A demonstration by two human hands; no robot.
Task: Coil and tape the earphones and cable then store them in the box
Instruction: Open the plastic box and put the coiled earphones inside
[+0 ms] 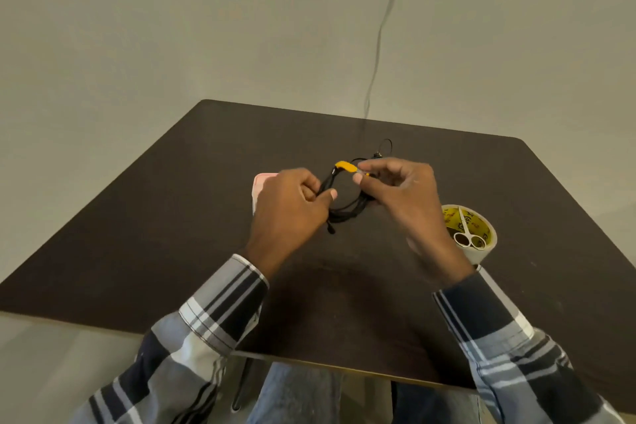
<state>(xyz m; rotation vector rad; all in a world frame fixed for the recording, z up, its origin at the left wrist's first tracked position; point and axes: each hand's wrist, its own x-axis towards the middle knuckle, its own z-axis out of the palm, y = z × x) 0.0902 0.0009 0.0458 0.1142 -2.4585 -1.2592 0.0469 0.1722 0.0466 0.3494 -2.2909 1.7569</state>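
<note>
A coil of black earphone cable [344,208] is held above the dark table [172,217]. My left hand [292,206] grips the coil's left side between thumb and fingers. At the top of the coil, my right hand [402,193] pinches a strip of yellow tape [346,167] that wraps the cable. A small loop of black cable [384,144] lies on the table behind my right hand. The pink box [263,182] sits behind my left hand, mostly hidden.
A roll of yellow tape [476,234] stands at the right of the table with small scissors [466,234] lying across its top. A thin grey wire [378,45] runs down the wall behind the table. The table's near edge is by my knees.
</note>
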